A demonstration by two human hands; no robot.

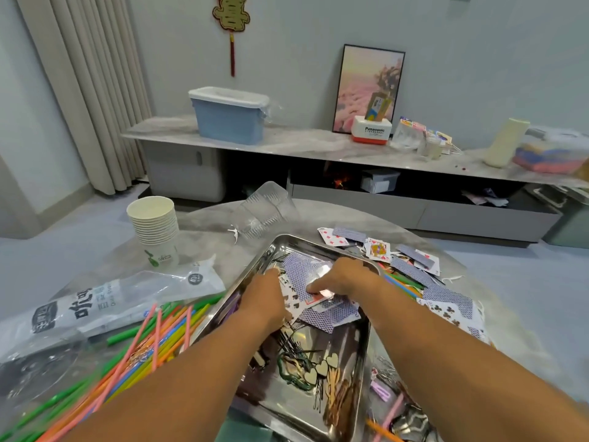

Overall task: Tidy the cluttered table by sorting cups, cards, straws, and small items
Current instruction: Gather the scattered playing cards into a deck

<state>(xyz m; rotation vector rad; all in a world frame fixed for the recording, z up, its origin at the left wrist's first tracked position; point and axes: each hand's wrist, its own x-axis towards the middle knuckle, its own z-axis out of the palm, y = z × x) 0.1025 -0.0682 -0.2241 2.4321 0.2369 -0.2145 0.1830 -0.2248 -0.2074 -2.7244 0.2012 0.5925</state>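
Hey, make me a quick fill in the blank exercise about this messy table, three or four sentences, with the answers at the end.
1. Both hands reach into the metal ____, onto the cards.
2. The paper cups stand in one ____.
3. The wooden hearts lie in the tray nearer the person than the ____.
4. The straws lie on the person's ____ side.

Answers: tray; stack; cards; left

cards (322,301): loose heap in steel tray (363,352) under my grips | cups (155,232): stacked upright, far-left counter | straws (153,333): scattered left of tray
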